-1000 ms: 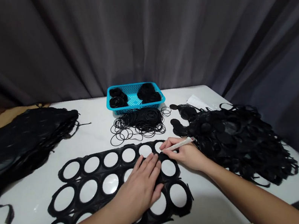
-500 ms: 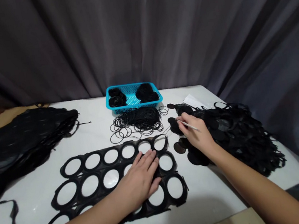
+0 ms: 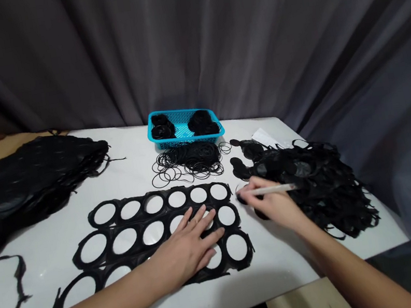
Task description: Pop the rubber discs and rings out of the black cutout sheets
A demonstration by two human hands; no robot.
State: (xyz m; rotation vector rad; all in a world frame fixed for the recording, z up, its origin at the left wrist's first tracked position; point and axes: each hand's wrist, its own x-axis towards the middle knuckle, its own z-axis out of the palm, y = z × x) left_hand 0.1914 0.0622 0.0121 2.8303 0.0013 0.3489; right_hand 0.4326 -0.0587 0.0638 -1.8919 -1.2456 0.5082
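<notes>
A black rubber sheet [image 3: 130,224] with rows of large round holes lies flat on the white table. My left hand [image 3: 188,249] rests on it, palm down with fingers spread, covering some holes in the middle. Off the sheet's right end, my right hand [image 3: 270,201] grips a slim white pen-like tool [image 3: 274,189], its shaft pointing right. A thin dark curve shows by those fingertips; blur keeps me from telling what it is. Black discs [image 3: 239,166] lie just beyond this hand, at the edge of a large heap of black scraps [image 3: 315,177].
Behind the sheet, thin black rings [image 3: 194,158] lie in a loose pile before a blue basket [image 3: 187,140] holding bundles of rings. A thick stack of black sheets [image 3: 25,184] fills the left side. A grey curtain [image 3: 170,39] hangs behind the table [image 3: 122,176].
My right hand went from the sheet's top right hole out to the discs, drawing a thin strand, then came back nearer me. My left hand stays on the sheet, fingers now wider apart.
</notes>
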